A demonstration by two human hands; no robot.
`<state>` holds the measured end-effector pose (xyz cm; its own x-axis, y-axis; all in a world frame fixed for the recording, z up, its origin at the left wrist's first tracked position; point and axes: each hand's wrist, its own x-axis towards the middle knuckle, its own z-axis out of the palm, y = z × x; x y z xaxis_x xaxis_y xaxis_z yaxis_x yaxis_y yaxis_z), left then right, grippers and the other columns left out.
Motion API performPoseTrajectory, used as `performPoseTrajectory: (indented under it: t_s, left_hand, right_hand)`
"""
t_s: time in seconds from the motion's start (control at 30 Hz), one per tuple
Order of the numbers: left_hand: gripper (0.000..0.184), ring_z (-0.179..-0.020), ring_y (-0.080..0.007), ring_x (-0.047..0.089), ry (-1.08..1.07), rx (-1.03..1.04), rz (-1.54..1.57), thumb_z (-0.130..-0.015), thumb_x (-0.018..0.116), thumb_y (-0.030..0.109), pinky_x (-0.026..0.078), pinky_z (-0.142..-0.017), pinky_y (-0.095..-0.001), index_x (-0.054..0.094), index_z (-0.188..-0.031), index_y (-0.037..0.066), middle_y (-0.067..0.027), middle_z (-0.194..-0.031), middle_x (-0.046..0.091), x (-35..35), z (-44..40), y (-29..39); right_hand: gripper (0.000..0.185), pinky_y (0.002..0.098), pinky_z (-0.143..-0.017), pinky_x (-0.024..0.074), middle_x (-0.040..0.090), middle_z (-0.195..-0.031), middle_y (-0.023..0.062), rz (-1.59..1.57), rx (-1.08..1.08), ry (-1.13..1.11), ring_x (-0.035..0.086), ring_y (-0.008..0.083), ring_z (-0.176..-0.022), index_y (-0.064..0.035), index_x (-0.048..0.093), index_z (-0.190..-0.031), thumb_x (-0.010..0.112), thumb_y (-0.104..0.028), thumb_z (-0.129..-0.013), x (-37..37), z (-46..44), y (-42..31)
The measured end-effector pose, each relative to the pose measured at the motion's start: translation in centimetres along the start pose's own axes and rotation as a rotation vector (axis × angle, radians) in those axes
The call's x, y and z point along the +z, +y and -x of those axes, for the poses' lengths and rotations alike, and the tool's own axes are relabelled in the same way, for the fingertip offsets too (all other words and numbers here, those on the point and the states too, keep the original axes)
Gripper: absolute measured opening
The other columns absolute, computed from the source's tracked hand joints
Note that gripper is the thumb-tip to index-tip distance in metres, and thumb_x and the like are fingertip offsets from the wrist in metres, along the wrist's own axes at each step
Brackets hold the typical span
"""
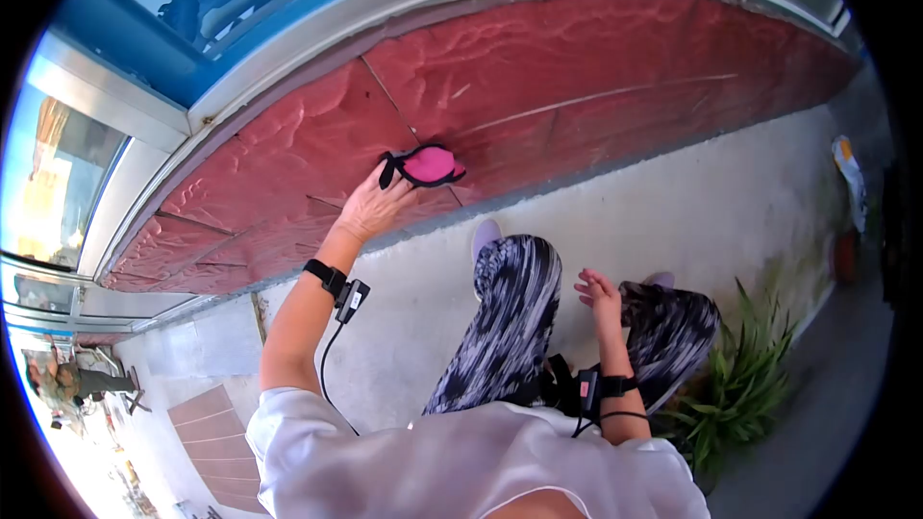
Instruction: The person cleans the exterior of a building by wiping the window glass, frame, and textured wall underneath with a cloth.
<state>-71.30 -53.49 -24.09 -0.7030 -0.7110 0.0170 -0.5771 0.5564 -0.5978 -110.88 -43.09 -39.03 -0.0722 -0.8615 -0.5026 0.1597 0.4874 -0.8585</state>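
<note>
My left hand (370,207) reaches out with the arm extended and holds a pink pad with black edging and a black loop (430,165). The pad is up at the red stone-textured wall (538,96); whether it presses on the surface I cannot tell. My fingers are partly hidden around its near edge. Close to my knee, my right hand (603,298) hangs in the air, fingers loosely apart, holding nothing. A black strap with a small wired box sits on each wrist.
Above the wall runs a blue-framed window (207,62). Long-leaved green plants (735,394) grow close on my right. Farther right lies a white and orange bag (849,173). Another person (82,380) is far off at the left.
</note>
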Motion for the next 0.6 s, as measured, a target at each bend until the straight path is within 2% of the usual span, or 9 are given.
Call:
performPoseTrajectory:
  t_s: [0.03,0.17,0.23,0.33,0.37,0.43,0.5,0.57,0.6]
  left_hand:
    - [0.046,-0.116,-0.0197,0.040,0.019,0.012,-0.047,-0.078,0.042,0.021,0.022,-0.106,-0.0385,0.045,-0.124,0.019,-0.0029,-0.117,0.047,-0.7,-1.2,0.2]
    - [0.048,-0.116,-0.0191,0.040,-0.047,0.021,-0.051,-0.079,0.041,0.020,0.021,-0.106,-0.0388,0.043,-0.127,0.020,-0.0033,-0.115,0.048,-2.3,-7.5,1.9]
    - [0.047,-0.116,-0.0197,0.040,0.194,0.052,-0.024,-0.079,0.041,0.019,0.021,-0.107,-0.0394,0.044,-0.127,0.019,-0.0032,-0.116,0.048,-2.4,-11.1,2.8]
    - [0.047,-0.116,-0.0206,0.040,0.233,0.108,-0.009,-0.079,0.042,0.018,0.020,-0.107,-0.0399,0.044,-0.126,0.017,-0.0035,-0.119,0.048,-2.1,-15.1,4.1]
    - [0.047,-0.116,-0.0206,0.040,0.238,0.114,-0.006,-0.079,0.042,0.018,0.020,-0.107,-0.0399,0.044,-0.126,0.017,-0.0035,-0.119,0.048,-2.0,-15.4,4.2]
    - [0.058,-0.113,-0.0199,0.042,0.226,0.113,-0.042,-0.078,0.046,0.015,0.022,-0.107,-0.0389,0.033,-0.134,0.025,-0.0028,-0.117,0.045,-1.6,-16.2,4.7]
    - [0.057,-0.114,-0.0200,0.041,0.239,0.125,-0.006,-0.079,0.046,0.018,0.022,-0.107,-0.0385,0.034,-0.134,0.026,-0.0019,-0.118,0.044,0.3,-14.8,4.5]
    - [0.049,-0.113,-0.0200,0.042,0.218,0.195,-0.022,-0.078,0.046,0.021,0.021,-0.107,-0.0380,0.043,-0.127,0.021,-0.0019,-0.115,0.048,1.0,-12.0,4.2]
    - [0.049,-0.113,-0.0200,0.042,0.197,0.193,-0.020,-0.078,0.046,0.021,0.021,-0.107,-0.0380,0.043,-0.127,0.021,-0.0019,-0.115,0.048,1.8,-10.1,4.1]
  right_hand:
    - [0.026,0.0250,-0.071,0.0450,0.060,-0.108,0.0053,0.020,-0.054,-0.065,0.061,0.0154,-0.088,-0.0049,0.056,-0.113,0.045,-0.013,-0.091,0.0,-0.1,-0.1]
    - [0.026,0.0246,-0.071,0.0447,0.060,-0.107,0.0048,0.018,-0.048,-0.097,0.061,0.0147,-0.087,-0.0046,0.056,-0.112,0.044,-0.013,-0.091,-0.1,-0.2,0.1]
    - [0.025,0.0246,-0.071,0.0445,0.060,-0.106,0.0042,0.066,-0.034,-0.076,0.062,0.0141,-0.087,-0.0049,0.056,-0.111,0.044,-0.012,-0.091,-0.5,-0.3,0.3]
    - [0.025,0.0244,-0.071,0.0442,0.060,-0.105,0.0035,0.048,-0.025,-0.045,0.062,0.0139,-0.087,-0.0051,0.056,-0.111,0.044,-0.013,-0.090,-1.0,-0.4,0.8]
    - [0.025,0.0244,-0.071,0.0442,0.060,-0.105,0.0035,0.046,-0.025,-0.038,0.062,0.0139,-0.087,-0.0051,0.056,-0.111,0.044,-0.013,-0.090,-1.1,-0.4,1.0]
    - [0.025,0.0240,-0.070,0.0438,0.060,-0.104,0.0030,0.057,-0.019,-0.032,0.061,0.0137,-0.087,-0.0050,0.056,-0.111,0.045,-0.013,-0.090,-1.5,-0.5,1.3]
    - [0.025,0.0238,-0.070,0.0435,0.060,-0.104,0.0029,0.055,-0.005,-0.008,0.061,0.0136,-0.086,-0.0049,0.056,-0.111,0.045,-0.013,-0.090,-1.9,-0.3,1.8]
    - [0.025,0.0236,-0.069,0.0433,0.060,-0.104,0.0028,0.056,0.007,-0.005,0.061,0.0134,-0.086,-0.0047,0.056,-0.111,0.045,-0.013,-0.089,-2.0,-0.5,1.7]
    - [0.025,0.0238,-0.069,0.0433,0.060,-0.104,0.0028,0.044,-0.019,-0.021,0.061,0.0133,-0.086,-0.0052,0.057,-0.110,0.045,-0.013,-0.090,-2.1,-0.3,1.8]
